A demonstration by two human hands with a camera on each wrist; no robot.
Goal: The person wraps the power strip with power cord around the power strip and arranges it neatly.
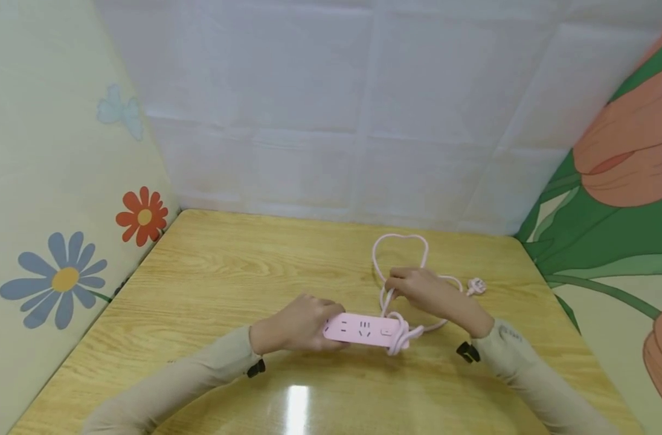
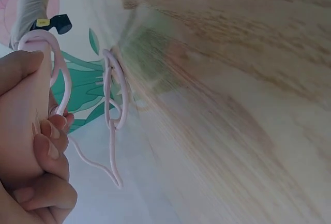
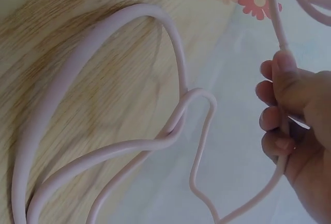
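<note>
A pink power strip (image 1: 358, 329) with sockets and a switch is held at its left end by my left hand (image 1: 309, 323). In the left wrist view that hand's fingers (image 2: 51, 182) curl round the strip's body. Pale pink cord (image 1: 400, 341) is wound about the strip's right end. My right hand (image 1: 426, 290) grips a length of the cord just beyond the strip; the right wrist view shows its fingers (image 3: 269, 118) wrapped round the cord (image 3: 201, 146). The rest of the cord lies in loose loops, and its plug (image 1: 476, 286) rests to the right of that hand.
The wooden table (image 1: 244, 266) runs back to a white sheet (image 1: 309, 151). Painted panels with flowers (image 1: 143, 216) stand along the left and right sides. Dark wrist devices (image 1: 468, 352) sit on both sleeves.
</note>
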